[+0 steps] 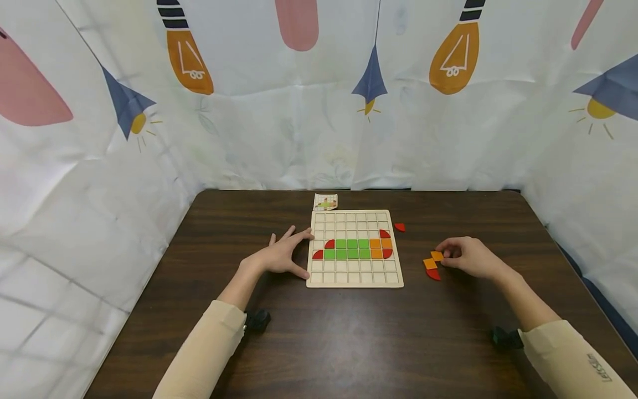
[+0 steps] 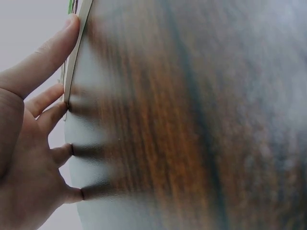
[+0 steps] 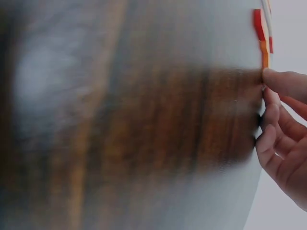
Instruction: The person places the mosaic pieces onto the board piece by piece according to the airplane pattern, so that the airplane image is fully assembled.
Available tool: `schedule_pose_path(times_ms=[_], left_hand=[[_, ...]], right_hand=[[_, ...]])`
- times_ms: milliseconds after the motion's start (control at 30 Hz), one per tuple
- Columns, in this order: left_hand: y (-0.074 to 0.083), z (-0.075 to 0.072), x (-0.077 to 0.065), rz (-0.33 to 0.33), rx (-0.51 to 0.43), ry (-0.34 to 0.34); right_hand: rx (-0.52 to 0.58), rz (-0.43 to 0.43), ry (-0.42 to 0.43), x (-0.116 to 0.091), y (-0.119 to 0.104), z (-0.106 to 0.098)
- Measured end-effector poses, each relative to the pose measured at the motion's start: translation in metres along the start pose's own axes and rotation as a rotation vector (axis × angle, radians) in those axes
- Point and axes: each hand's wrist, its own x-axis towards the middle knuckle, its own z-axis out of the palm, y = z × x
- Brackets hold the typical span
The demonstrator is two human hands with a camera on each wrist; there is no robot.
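Note:
A pale wooden grid board (image 1: pixel 349 280) lies on the table, with green, orange and red tiles set in its squares. My left hand (image 1: pixel 279 256) is spread at the board's left side, thumb and index finger touching its edge; the left wrist view shows this hand (image 2: pixel 36 139) with its other fingertips on the tabletop. Right of the board, my right hand (image 1: pixel 468 256) pinches an orange square tile (image 1: pixel 436 256) at the table surface. Another orange square tile (image 1: pixel 430 264) and a red quarter-round tile (image 1: pixel 433 274) lie beside it. In the right wrist view the hand (image 3: pixel 288 129) has its fingers curled.
A small pattern card (image 1: pixel 325 201) lies against the board's top left corner. One loose red tile (image 1: pixel 400 227) sits off the board's upper right edge. The dark wood table (image 1: pixel 344 343) ends at a printed white curtain (image 1: pixel 299 138) behind and at the sides.

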Motion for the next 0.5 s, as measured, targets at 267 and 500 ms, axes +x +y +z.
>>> schedule_pose_path(times_ms=[267,500], left_hand=[[0.0034,-0.0023,0.0,-0.008,0.005,-0.006],[0.0044,-0.0025,0.0001,-0.018,-0.003,-0.018]], right_hand=[[-0.009,-0.014,0.016,-0.0007,-0.0039,0.0026],[-0.03,-0.017,0.034,0.0009,-0.0076,-0.0012]])
